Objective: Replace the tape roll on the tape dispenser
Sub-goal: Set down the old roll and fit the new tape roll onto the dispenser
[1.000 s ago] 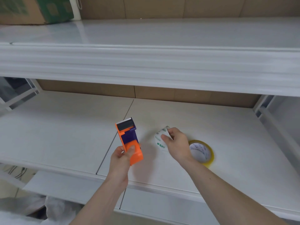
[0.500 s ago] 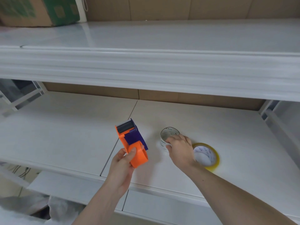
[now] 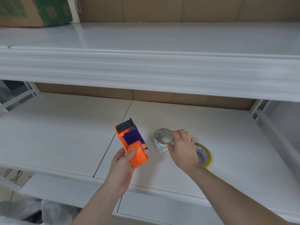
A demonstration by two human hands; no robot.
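Left hand (image 3: 125,161) grips the orange tape dispenser (image 3: 130,142) by its handle, clear of the shelf (image 3: 65,135). Right hand (image 3: 182,147) pinches the empty white core (image 3: 163,141), standing on the shelf. Yellow tape roll (image 3: 204,154) lies flat behind the right wrist, nearer that hand.

A brown and green cardboard box (image 3: 32,11) sits at the back left corner of the glossy white upper shelf (image 3: 162,38), against the brown back wall (image 3: 178,8).
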